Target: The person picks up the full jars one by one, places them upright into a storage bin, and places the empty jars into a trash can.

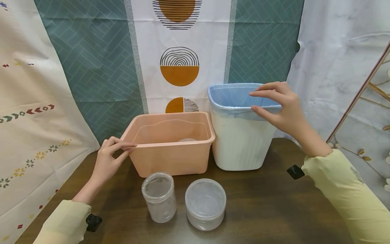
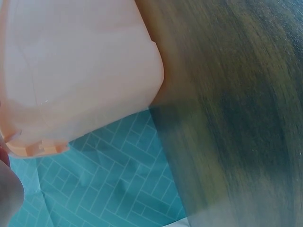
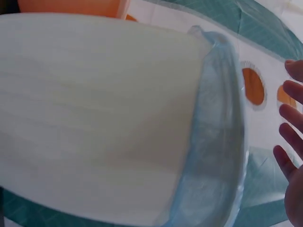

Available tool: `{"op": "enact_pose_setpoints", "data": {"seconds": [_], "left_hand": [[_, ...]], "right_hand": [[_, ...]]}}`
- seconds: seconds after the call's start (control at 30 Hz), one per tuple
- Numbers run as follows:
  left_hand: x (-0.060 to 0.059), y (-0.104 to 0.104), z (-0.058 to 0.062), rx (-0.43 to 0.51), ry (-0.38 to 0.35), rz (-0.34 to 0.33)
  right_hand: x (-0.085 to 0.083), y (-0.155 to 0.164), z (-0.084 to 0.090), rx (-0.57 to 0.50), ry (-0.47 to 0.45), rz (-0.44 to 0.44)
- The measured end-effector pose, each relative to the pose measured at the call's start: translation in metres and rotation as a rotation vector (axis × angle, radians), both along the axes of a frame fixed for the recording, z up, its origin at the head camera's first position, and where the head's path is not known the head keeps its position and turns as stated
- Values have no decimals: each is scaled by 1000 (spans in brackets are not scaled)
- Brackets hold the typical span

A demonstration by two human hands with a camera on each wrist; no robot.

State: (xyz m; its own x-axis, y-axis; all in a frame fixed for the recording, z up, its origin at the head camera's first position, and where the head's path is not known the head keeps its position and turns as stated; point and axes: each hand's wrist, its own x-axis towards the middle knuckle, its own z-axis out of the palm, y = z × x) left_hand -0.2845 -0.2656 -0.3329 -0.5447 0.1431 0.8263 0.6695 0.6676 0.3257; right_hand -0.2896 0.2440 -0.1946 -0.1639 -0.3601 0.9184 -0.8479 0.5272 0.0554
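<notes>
A peach plastic tub (image 1: 170, 154) stands mid-table, with a pale round thing (image 1: 187, 139) lying inside it. My left hand (image 1: 131, 149) reaches its front left corner, index finger on the rim and thumb just under it. In the left wrist view the tub (image 2: 80, 71) fills the upper left. To the tub's right stands a white bin (image 1: 240, 142) lined with a blue bag (image 1: 231, 98). My right hand (image 1: 253, 101) hovers at the bin's right rim, fingers straight and spread. The right wrist view shows those fingers (image 3: 289, 123) apart from the bag's edge (image 3: 218, 142).
Two clear plastic jars stand in front of the tub on the dark wooden table (image 1: 274, 203): a tall open one (image 1: 159, 198) and a wider lidded one (image 1: 205, 205). Patterned curtains hang close behind. A wooden rack (image 1: 365, 88) leans at the right.
</notes>
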Motion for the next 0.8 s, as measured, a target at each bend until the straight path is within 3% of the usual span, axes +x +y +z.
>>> {"op": "enact_pose_setpoints", "data": {"seconds": [0.37, 0.8], "left_hand": [[-4, -1, 0, -15, 14, -5], [-2, -1, -2, -9, 3, 1]], "right_hand": [[-10, 30, -18, -78, -5, -45], [-16, 42, -32, -159, -36, -109]]}}
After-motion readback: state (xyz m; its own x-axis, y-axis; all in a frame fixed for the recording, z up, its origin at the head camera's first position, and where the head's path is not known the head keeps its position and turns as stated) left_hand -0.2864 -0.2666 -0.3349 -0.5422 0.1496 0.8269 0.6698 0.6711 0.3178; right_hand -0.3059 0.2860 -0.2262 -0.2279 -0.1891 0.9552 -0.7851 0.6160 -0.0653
